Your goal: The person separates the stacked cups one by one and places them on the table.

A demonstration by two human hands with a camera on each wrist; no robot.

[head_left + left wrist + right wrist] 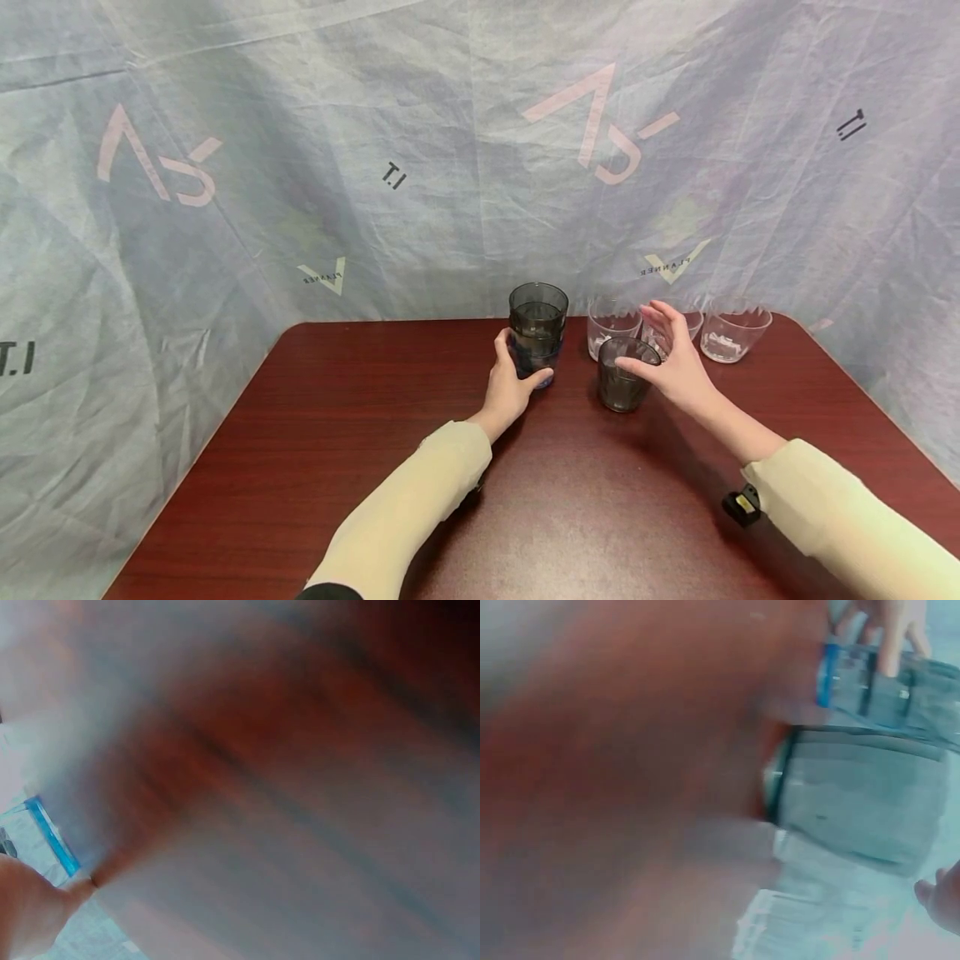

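My left hand (512,385) grips the lower part of a stack of nested tinted cups (537,321), its thumb in front and fingers behind. The stack is dark grey above with blue at its bottom. Only the blue base (52,836) and part of the left hand (34,907) show in the left wrist view. A single dark grey cup (622,392) stands upright to the right of the stack. Over its right side my right hand (678,367) hovers with thumb and fingers spread, the thumb overlapping the cup. In the right wrist view, fingertips (930,896) sit apart from the grey cup (862,799).
Behind the single cup, a row of clear cups stands near the table's back edge: one on the left (611,321), one partly hidden by the right hand, one on the right (731,333). A printed cloth (450,233) hangs behind the reddish-brown table (300,467).
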